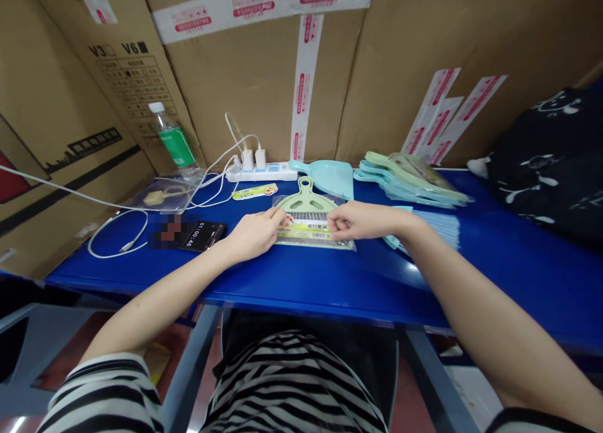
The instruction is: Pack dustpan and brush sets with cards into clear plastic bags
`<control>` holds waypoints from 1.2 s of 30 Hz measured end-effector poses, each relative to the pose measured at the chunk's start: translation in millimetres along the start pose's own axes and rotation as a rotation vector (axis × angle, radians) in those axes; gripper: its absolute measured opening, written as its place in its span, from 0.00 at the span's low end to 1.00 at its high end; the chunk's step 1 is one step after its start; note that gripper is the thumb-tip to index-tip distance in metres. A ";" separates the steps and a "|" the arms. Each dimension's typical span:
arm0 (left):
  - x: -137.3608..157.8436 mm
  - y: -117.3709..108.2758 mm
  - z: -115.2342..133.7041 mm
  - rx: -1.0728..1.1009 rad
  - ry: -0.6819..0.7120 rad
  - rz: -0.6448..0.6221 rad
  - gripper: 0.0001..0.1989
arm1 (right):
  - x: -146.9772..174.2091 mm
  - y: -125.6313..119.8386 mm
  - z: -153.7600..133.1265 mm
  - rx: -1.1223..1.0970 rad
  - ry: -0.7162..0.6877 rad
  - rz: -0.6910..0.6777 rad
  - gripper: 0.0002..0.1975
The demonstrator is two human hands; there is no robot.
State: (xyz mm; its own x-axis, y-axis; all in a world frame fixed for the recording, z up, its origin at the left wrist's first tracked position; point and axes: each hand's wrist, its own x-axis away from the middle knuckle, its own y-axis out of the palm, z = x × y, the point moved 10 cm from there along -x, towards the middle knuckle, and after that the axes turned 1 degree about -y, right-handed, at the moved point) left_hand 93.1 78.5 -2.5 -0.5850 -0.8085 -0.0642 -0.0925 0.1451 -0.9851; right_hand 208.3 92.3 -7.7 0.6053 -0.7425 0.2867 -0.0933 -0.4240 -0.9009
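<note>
A light-green dustpan and brush set (306, 200) in a clear plastic bag lies in front of me, its round-holed handle pointing away. Across its dark bristles runs a yellow-and-white printed label (308, 226). At the left end of the label, my left hand (257, 234) is closed with its fingertips on the package. My right hand (360, 220) has its fingers curled on the right end. Whether the label is inside or on top of the bag, I cannot tell. Partly behind my right wrist is a light-blue brush (436, 227).
Behind lie a light-blue dustpan (333, 176), a stack of bagged dustpan sets (409, 180) and a loose label card (257, 192). A power strip (277, 173), white cables, a bottle (175, 141) and a phone (202, 235) are left. A dark patterned bag (551, 163) sits right; cardboard walls the back.
</note>
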 end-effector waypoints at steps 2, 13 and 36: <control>0.1 0.9 1.9 -0.002 0.015 -0.007 0.15 | 0.2 -0.2 -0.2 0.010 0.027 0.000 0.07; 0.0 -0.4 6.4 -0.034 0.085 0.019 0.15 | 0.4 -1.7 -2.3 0.006 0.074 0.003 0.12; -0.4 1.7 5.0 -0.026 0.058 0.003 0.13 | 1.6 -5.4 -1.7 0.037 0.055 0.040 0.11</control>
State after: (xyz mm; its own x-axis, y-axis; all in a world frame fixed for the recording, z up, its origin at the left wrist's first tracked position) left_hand 97.2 76.2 -5.0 -0.6306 -0.7740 -0.0570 -0.1109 0.1626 -0.9804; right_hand 208.5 92.5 -1.9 0.5573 -0.7862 0.2673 -0.0866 -0.3751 -0.9229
